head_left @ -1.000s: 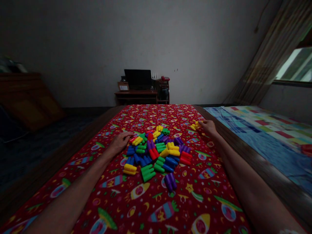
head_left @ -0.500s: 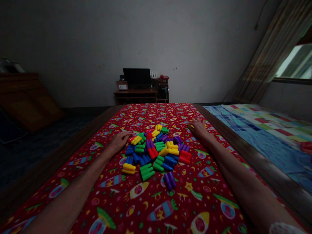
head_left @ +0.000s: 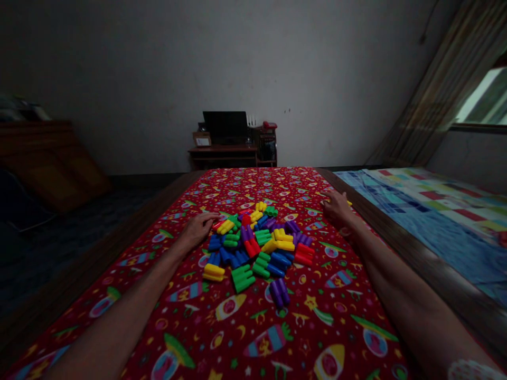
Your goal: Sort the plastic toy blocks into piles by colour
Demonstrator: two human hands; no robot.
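A loose pile of plastic building blocks, including a green block (head_left: 242,278), lies on the red patterned cloth (head_left: 222,359). My left hand (head_left: 197,228) rests on the cloth at the left of the pile, its fingers loosely stretched toward a red block (head_left: 217,225) and a yellow block (head_left: 225,227). To the right of the pile, my right hand (head_left: 336,207) is low over the cloth, fingers apart and no block plainly in them. A small yellow patch shows beside that hand; I cannot tell what it is. Nearest to me lies a purple block (head_left: 279,293).
The cloth covers a long table with dark wooden edges (head_left: 447,264). Beyond its far end stands a desk (head_left: 222,153) with a black monitor (head_left: 225,125). A bed (head_left: 435,211) is on the right, a wooden cabinet (head_left: 47,163) on the left.
My right hand has moved to the right, away from the pile. My left hand has stayed beside the blocks. The whole view has shifted slightly.
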